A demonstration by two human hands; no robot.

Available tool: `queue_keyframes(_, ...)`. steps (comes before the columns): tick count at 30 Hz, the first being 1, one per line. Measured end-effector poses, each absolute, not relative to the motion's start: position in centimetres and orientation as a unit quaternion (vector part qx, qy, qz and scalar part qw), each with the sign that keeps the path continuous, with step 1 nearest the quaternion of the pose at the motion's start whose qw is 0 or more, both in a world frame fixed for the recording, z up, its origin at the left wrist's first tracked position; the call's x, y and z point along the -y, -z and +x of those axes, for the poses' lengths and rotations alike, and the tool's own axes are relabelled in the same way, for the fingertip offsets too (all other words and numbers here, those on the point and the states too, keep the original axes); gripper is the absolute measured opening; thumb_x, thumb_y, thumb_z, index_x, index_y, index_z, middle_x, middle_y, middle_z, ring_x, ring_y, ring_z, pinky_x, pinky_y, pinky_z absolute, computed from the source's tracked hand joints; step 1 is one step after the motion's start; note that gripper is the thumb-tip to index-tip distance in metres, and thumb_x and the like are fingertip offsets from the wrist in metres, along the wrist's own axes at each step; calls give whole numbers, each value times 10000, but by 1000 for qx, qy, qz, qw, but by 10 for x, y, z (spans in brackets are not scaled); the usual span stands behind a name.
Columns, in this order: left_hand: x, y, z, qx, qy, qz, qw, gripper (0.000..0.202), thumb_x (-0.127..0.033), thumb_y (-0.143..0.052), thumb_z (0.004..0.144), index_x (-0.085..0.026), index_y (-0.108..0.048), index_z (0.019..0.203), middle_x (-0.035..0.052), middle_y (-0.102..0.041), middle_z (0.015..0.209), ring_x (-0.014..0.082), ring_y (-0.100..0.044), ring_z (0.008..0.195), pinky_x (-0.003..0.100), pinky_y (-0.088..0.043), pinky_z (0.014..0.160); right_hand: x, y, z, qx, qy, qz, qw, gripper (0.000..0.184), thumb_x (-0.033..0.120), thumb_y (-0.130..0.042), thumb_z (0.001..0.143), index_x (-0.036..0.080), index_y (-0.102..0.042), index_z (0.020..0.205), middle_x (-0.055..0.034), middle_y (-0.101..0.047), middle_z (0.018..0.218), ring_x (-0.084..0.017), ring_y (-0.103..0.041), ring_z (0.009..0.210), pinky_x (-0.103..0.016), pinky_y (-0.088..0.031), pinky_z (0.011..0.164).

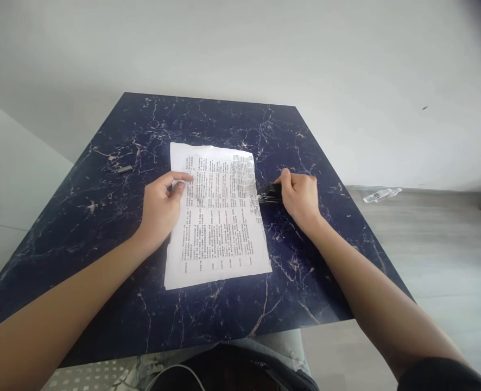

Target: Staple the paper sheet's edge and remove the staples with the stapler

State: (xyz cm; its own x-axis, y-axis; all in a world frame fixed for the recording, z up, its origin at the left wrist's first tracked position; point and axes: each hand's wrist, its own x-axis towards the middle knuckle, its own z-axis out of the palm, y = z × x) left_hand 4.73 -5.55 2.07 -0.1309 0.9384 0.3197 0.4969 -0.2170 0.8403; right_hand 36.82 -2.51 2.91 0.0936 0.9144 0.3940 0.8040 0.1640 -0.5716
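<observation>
Printed sheets of paper point(216, 217), apparently a thin stack with a slightly uneven top edge, lie on the dark marbled table. My left hand point(163, 201) grips their left edge, with thumb and index finger on top and the other fingers mostly hidden. On the other side, my right hand point(299, 195) is closed around a black stapler point(270, 193). The stapler's front end meets the right edge of the sheets, and my fist hides its rear part. Whether its jaws are pressed together does not show.
A small grey strip point(125, 169), perhaps staples, lies left of the sheets on the table point(232, 122). Beyond the table's far edge stands a white wall point(224, 49). A clear plastic bottle point(382, 195) lies on the floor at right.
</observation>
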Motion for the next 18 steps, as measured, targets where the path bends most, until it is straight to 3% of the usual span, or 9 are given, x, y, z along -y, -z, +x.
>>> queue_keyframes(5, 58, -25, 50, -572, -487, 619, 230, 212, -148, -600, 976, -246, -783, 1022, -47, -436, 551, 73, -278, 445, 271, -175, 451, 17, -34, 386, 651, -73, -674, 342, 553, 436, -441, 1058, 226, -571, 563, -85, -623, 593, -224, -574, 582, -382, -364, 621)
queue_keyframes(11, 61, -30, 50, -543, -520, 626, 208, 161, -194, -639, 972, -251, -784, 1015, -40, -524, 622, 67, -290, 458, 281, -179, 457, 23, -41, 382, 664, -85, -675, 310, 570, 346, -444, 1047, 245, -268, 515, -2, -357, 473, -135, -308, 483, -355, -249, 574)
queue_keyframes(18, 61, -29, 50, -499, -566, 624, 201, 129, -176, -668, 970, -220, -789, 978, -18, -685, 795, 53, -383, 498, 293, -236, 478, 27, -44, 378, 676, -112, -657, 315, 535, 320, -474, 1022, 232, -270, 535, 23, -324, 500, -121, -294, 512, -338, -232, 575)
